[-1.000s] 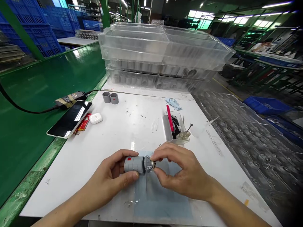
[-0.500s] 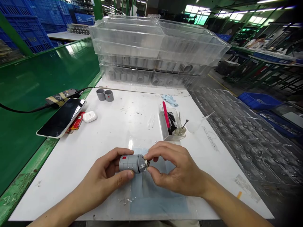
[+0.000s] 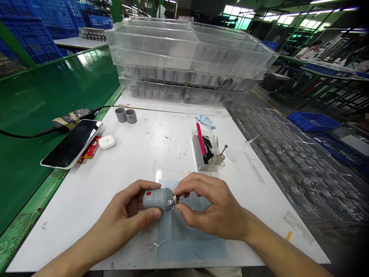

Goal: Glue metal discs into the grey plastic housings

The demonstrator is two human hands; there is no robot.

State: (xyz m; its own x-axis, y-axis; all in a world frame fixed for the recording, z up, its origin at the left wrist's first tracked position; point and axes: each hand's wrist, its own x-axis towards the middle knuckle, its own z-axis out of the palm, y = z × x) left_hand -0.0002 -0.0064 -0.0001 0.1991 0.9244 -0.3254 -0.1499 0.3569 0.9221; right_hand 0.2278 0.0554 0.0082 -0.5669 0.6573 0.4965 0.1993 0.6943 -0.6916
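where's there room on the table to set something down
The broadest open patch of white tabletop lies between the white case and the clear box, specks and strips aside; another lies between the phone and left hand. Crowded: the far end, with stacked clear trays, and around the gray cylinder, right hand at its end.

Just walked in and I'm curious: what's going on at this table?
A person's left hand holds a small grey cylinder. The right hand pinches the metallic-looking tip of an end piece, which meets the cylinder with no visible gap. A blue sheet lies below on the white table; two open grey cylinders stand farther back.
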